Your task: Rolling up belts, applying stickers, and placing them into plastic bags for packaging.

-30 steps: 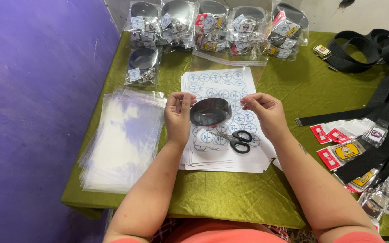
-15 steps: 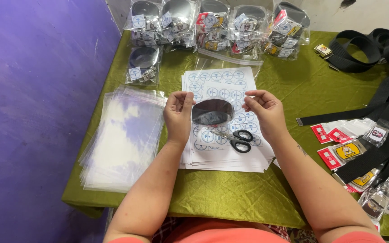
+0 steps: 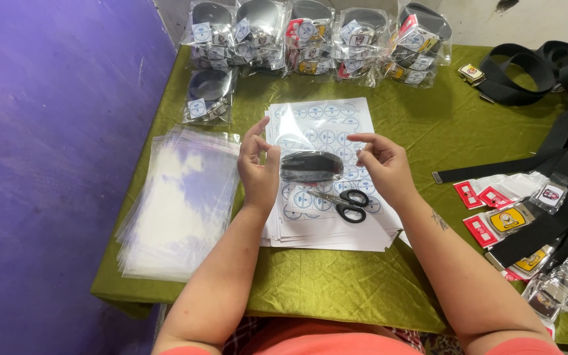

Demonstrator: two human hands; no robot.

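- Left hand [image 3: 259, 169] pinches the left end of a coiled black belt in a clear plastic bag [image 3: 311, 165].
- Right hand [image 3: 381, 164] grips the right end (bag held above white sticker sheets [image 3: 323, 131]).
- Black-handled scissors [image 3: 344, 202] lie on sheets, beneath bag.

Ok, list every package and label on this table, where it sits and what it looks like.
Bagged belt: between left hand and right hand, black coil in clear bag.
Sticker sheets: table centre, white with round blue-white labels.
Empty bags: left stack, clear.
Packed bags: far edge, row, round labels.
Card tags: right, red and yellow.
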